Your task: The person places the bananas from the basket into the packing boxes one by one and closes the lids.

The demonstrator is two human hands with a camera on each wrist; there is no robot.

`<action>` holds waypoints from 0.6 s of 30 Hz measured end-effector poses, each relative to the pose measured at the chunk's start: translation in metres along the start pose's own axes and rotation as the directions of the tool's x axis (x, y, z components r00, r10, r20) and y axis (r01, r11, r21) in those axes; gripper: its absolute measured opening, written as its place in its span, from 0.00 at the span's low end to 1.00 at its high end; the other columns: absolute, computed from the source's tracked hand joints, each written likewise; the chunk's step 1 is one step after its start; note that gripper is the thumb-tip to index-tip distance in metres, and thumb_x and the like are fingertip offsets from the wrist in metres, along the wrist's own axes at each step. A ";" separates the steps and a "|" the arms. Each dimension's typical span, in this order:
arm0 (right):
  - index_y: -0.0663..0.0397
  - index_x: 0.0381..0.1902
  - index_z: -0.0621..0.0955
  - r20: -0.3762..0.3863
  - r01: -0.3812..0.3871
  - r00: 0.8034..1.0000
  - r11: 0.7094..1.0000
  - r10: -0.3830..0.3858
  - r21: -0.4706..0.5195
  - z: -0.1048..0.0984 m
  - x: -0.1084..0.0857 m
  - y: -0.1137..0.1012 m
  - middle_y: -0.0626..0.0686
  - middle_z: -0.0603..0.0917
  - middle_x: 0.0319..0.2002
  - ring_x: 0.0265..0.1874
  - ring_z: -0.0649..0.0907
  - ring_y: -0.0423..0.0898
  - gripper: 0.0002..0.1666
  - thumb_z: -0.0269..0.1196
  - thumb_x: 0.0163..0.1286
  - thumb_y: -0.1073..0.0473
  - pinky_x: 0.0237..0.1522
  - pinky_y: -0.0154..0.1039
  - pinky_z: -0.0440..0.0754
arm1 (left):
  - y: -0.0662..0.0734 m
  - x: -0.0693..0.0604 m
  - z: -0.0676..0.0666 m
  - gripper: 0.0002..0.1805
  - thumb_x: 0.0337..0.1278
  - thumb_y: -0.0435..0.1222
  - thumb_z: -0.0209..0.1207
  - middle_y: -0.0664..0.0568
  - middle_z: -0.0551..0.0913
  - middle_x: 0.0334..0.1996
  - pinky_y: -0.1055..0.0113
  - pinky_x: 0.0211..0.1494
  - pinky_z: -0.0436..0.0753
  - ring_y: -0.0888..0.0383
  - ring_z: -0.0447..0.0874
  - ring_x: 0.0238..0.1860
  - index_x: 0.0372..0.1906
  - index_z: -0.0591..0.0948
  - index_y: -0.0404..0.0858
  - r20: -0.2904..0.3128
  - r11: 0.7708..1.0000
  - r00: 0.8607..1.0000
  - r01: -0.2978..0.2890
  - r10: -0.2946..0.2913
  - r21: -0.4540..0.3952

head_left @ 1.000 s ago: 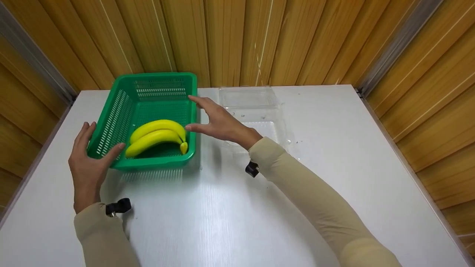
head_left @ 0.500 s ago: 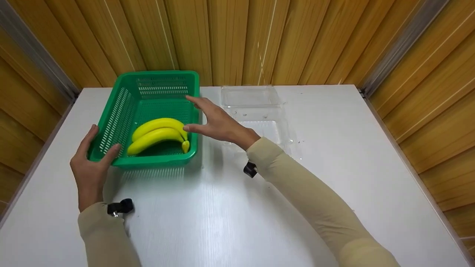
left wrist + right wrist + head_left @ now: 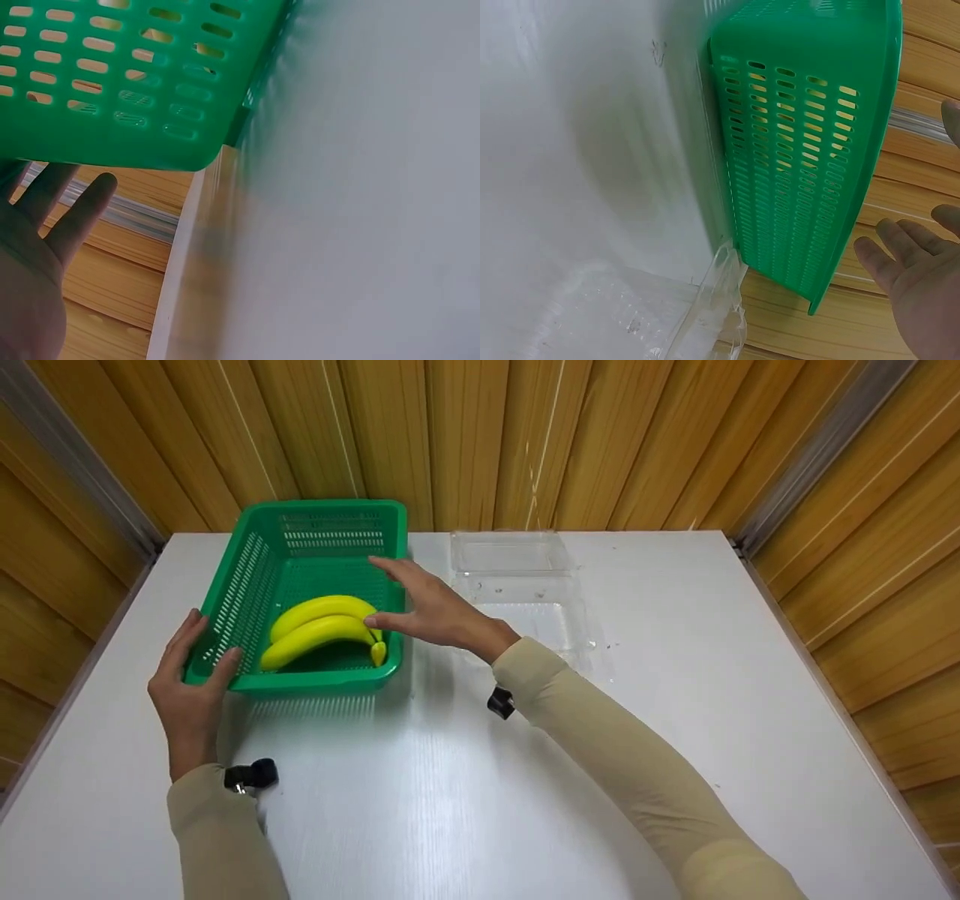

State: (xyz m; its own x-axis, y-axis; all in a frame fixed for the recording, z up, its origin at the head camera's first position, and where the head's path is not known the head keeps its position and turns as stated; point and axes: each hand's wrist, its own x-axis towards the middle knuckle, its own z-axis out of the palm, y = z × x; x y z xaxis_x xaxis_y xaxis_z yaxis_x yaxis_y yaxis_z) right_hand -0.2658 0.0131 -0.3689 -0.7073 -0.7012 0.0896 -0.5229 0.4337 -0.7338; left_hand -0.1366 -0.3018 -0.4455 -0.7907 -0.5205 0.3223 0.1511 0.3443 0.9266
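A green plastic basket (image 3: 322,682) with slotted walls stands at the table's left. Two yellow bananas (image 3: 319,639), joined at the stem, lie inside its near part. My left hand (image 3: 187,690) is at the basket's near left corner, thumb by the near rim and fingers along the left side. In the left wrist view its fingers (image 3: 82,214) are straight beside the rim; contact is hard to tell. My right hand (image 3: 435,604) hovers over the right rim, fingers and thumb spread, thumb tip above the bananas. The right wrist view shows that hand (image 3: 922,285) apart from the basket wall.
A clear plastic clamshell box (image 3: 517,615) lies with its lid raised on the white table (image 3: 675,660), right of the basket. Wooden panel walls (image 3: 480,442) enclose the table at the back and sides. A black camera mount (image 3: 251,774) sits on the left wrist.
My right hand has moved slightly left, farther over the basket and bananas. My left hand keeps its place at the corner. The whole head view has shifted a little.
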 end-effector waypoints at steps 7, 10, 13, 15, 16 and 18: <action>0.45 0.86 0.57 0.015 0.032 0.999 0.999 -0.031 -0.022 0.004 0.002 -0.003 0.51 0.62 0.82 0.76 0.67 0.45 0.53 0.68 0.74 0.38 0.76 0.42 0.68 | -0.004 0.003 0.004 0.33 0.67 0.36 0.69 0.58 0.71 0.78 0.61 0.80 0.63 0.59 0.63 0.79 0.76 0.77 0.43 0.016 1.000 1.000 -0.023 0.023 0.016; 0.47 0.86 0.58 0.013 0.055 0.998 0.998 -0.055 -0.024 0.006 0.004 -0.003 0.52 0.64 0.81 0.75 0.68 0.45 0.52 0.68 0.75 0.40 0.75 0.40 0.68 | -0.006 0.004 0.005 0.34 0.66 0.37 0.70 0.59 0.70 0.78 0.60 0.79 0.65 0.59 0.63 0.80 0.77 0.76 0.45 0.026 1.000 1.000 -0.010 0.009 0.026; 0.47 0.86 0.58 0.019 0.053 0.998 0.998 -0.052 -0.028 0.008 0.007 -0.004 0.52 0.63 0.81 0.76 0.68 0.45 0.52 0.68 0.75 0.40 0.75 0.40 0.68 | -0.008 0.005 0.005 0.35 0.66 0.37 0.70 0.61 0.69 0.78 0.60 0.79 0.66 0.59 0.62 0.80 0.77 0.75 0.47 0.033 0.999 0.999 0.005 -0.006 0.032; 0.47 0.86 0.58 0.031 0.046 0.999 0.998 -0.045 -0.039 0.009 0.009 -0.005 0.52 0.63 0.81 0.77 0.66 0.44 0.52 0.68 0.75 0.39 0.76 0.40 0.66 | -0.009 0.005 0.005 0.35 0.66 0.37 0.70 0.60 0.69 0.78 0.60 0.78 0.66 0.59 0.62 0.80 0.77 0.75 0.46 0.035 0.999 0.999 0.005 -0.007 0.034; 0.46 0.86 0.58 0.037 0.041 0.999 0.998 -0.040 -0.044 0.010 0.010 -0.006 0.51 0.62 0.82 0.77 0.66 0.44 0.52 0.68 0.75 0.39 0.77 0.40 0.65 | -0.009 0.005 0.004 0.35 0.66 0.37 0.70 0.60 0.69 0.78 0.60 0.78 0.66 0.59 0.62 0.80 0.77 0.75 0.46 0.035 0.999 0.999 0.002 -0.003 0.035; 0.46 0.86 0.58 0.050 0.038 0.998 0.998 -0.035 -0.054 0.011 0.013 -0.008 0.51 0.62 0.82 0.78 0.64 0.44 0.51 0.67 0.75 0.38 0.78 0.40 0.63 | -0.009 0.005 0.004 0.35 0.66 0.37 0.70 0.60 0.70 0.78 0.61 0.78 0.66 0.59 0.63 0.80 0.77 0.75 0.45 0.034 0.999 0.999 -0.004 0.003 0.034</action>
State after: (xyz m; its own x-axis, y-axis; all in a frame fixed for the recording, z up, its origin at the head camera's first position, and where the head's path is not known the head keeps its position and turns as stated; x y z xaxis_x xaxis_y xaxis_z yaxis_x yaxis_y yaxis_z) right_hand -0.2657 -0.0059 -0.3694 -0.6638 -0.7434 0.0817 -0.5741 0.4365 -0.6928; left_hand -0.1444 -0.3046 -0.4531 -0.8099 -0.4929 0.3180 0.1336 0.3728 0.9182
